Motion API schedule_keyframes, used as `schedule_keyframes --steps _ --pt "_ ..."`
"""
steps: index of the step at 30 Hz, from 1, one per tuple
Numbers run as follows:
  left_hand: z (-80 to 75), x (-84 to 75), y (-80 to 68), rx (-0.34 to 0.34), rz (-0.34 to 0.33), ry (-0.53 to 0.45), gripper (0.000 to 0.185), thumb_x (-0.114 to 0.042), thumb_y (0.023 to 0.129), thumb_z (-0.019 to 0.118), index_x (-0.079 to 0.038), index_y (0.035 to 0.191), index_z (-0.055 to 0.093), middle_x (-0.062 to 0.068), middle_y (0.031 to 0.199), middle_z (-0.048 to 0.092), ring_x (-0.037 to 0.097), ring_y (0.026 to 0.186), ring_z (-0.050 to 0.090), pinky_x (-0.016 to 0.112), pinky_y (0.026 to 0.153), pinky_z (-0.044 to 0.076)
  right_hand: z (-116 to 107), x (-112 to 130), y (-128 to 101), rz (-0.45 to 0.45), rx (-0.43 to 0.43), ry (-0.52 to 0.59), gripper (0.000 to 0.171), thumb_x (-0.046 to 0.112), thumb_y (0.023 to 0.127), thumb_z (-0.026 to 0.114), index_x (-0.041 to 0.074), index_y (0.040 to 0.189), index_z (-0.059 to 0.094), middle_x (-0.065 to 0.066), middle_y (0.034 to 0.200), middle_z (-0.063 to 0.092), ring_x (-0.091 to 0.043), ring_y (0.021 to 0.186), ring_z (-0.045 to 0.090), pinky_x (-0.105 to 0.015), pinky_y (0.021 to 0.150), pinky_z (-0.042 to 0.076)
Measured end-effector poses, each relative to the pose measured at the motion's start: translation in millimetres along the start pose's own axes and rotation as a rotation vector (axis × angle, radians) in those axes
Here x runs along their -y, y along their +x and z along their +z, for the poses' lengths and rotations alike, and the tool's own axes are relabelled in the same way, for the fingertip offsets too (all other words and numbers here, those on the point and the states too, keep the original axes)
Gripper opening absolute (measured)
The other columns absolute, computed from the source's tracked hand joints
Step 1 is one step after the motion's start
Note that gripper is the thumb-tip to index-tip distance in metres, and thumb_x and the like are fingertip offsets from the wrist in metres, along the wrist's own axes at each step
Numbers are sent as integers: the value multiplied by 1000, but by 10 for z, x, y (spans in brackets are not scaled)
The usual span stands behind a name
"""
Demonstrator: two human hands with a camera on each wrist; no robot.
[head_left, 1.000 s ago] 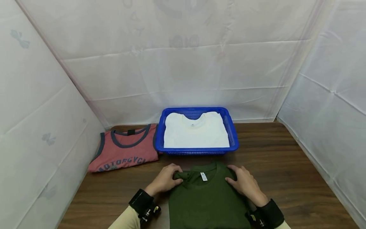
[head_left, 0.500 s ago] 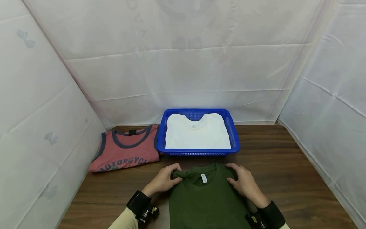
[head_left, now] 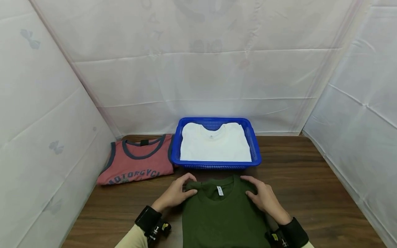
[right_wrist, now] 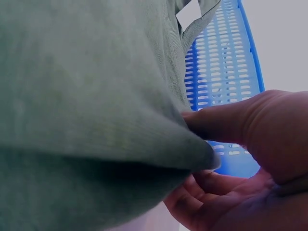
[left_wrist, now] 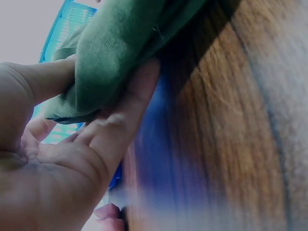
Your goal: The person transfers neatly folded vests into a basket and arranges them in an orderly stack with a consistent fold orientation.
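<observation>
Hands — left hand (head_left: 175, 194) & right hand (head_left: 262, 198) — each pinch green shirt (head_left: 223, 217) shoulders, fingers curled.

From the head view we look forward and down from above the near edge of the table (head_left: 310, 179), facing its far edge, and we see the whole tabletop. Both wrist views sit very low, almost at the table surface, and very near the hands. The left wrist view looks along the left hand (left_wrist: 53, 159) toward the far edge. The right wrist view looks along the right hand (right_wrist: 240, 168) the same way. All three views share the green shirt (head_left: 223, 213) and the blue basket (head_left: 255, 151); the wrist views catch only the shirt's edge and a piece of basket wall.
</observation>
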State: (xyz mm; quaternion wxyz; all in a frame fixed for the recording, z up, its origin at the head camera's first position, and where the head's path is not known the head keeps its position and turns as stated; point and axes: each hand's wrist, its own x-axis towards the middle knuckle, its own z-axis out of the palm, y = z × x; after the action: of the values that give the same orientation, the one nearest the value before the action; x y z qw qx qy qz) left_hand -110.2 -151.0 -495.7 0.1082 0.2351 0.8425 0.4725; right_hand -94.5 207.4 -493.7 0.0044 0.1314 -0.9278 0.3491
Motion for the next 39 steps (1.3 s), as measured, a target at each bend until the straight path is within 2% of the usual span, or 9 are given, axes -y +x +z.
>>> schedule_keyframes --steps 1,4,7,15,23,27,31,35,39 --pt "-4 12 -3 -1 0 -20 25 -16 100 69 -16 122 58 4 116 63 24 105 65 33 77 53 -1 4 3 0 9 6 49 -2 90 75 14 136 67 -21 129 66 -13 45 37 -28 51 34" --pt "-16 46 -13 -10 4 -82 29 -14 100 69 -14 127 59 9 122 62 28 108 66 32 76 55 4 12 9 -16 16 -11 42 -3 90 74 16 128 73 -15 118 69 -8 59 47 -28 59 37" --pt "-27 63 -28 -28 2 -109 31 -12 99 69 -13 129 62 11 125 64 29 109 67 32 77 57 6 23 12 -44 23 -28 36 -4 91 72 15 122 76 -7 107 68 -12 77 55 -30 66 41" --pt "-58 40 -85 -88 -86 -199 41 -4 94 74 -6 134 65 15 127 66 27 107 71 31 83 58 -24 33 1 -81 81 -9 31 -3 95 67 18 115 77 -8 118 72 -31 107 68 -42 83 55" --pt "-113 -5 -112 -110 -147 -259 37 -4 91 77 -1 127 69 19 124 67 28 103 73 32 79 60 -63 35 -3 -90 158 25 31 0 98 65 18 120 76 -13 125 70 -7 70 58 -29 64 40" --pt "-132 1 -124 -100 -135 -204 28 -7 93 76 -3 120 70 14 114 70 27 101 72 33 78 59 -50 49 6 -99 151 18 30 1 97 66 17 121 75 -11 124 71 -17 89 69 -29 68 46" --pt "-168 37 -137 -41 -107 -143 28 -15 100 69 -4 125 64 11 112 68 19 93 68 32 74 55 -23 42 19 -118 134 -10 30 1 96 68 14 121 76 -10 121 72 -30 108 69 -37 81 56" --pt "-224 72 -150 35 -151 -224 38 -24 108 57 -3 138 56 15 100 69 16 75 62 31 62 51 -7 15 32 -137 157 -30 34 1 96 68 12 128 71 -13 124 71 -25 94 70 -39 79 55" --pt "-262 98 -156 82 -185 -313 40 -24 109 53 -3 143 52 18 102 71 23 80 68 33 59 53 -3 -8 43 -139 180 -45 40 0 96 68 11 135 66 -17 129 68 -27 97 70 -44 85 55"
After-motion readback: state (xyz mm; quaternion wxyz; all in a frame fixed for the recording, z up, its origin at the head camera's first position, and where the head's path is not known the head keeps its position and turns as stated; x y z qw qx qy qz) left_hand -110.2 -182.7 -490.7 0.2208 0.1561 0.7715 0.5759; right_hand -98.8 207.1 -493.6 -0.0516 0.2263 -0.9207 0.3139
